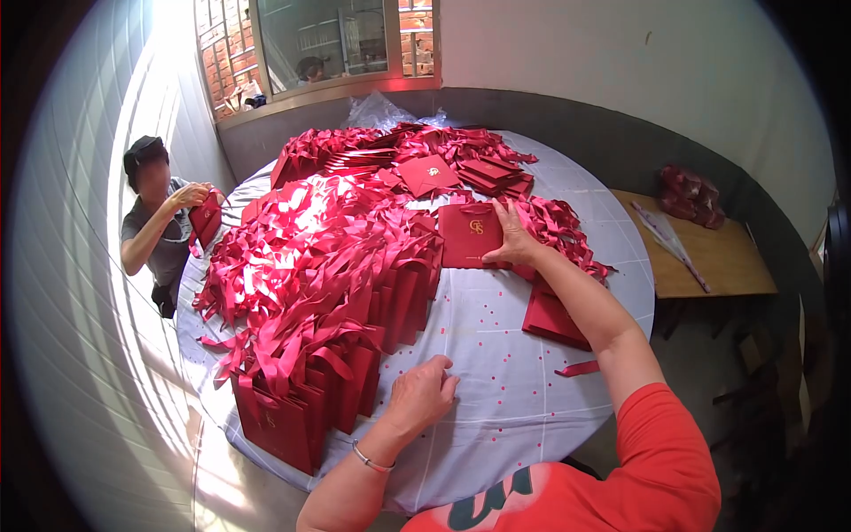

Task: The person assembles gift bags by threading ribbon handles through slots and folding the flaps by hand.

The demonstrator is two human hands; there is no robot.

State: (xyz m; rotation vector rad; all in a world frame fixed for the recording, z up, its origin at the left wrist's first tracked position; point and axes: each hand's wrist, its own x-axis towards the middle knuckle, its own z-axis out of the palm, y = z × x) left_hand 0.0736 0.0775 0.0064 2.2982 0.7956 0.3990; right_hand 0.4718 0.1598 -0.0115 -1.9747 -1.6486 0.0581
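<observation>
A red paper gift bag [463, 238] with gold marking stands near the middle of the round table, its front toward me. My right hand [516, 238] grips its right edge, fingers spread up the side and thumb low on the front. Closer to me, my left hand [418, 392] rests low over the tablecloth with fingers loosely curled and thumb apart; no object shows in it. Left of it stand rows of red gift bags [275, 424] topped with loose red ribbons [292, 257]. More red bags [557, 315] lie flat under my right forearm.
Small red dots [496, 377] are scattered over the pale tablecloth [461, 310]. Across the table's left side, another person [164, 222] holds a red bag [206, 220]. Stacked bags [430, 175] and clear plastic [379, 112] lie at the back. A wooden table [709, 257] stands at right.
</observation>
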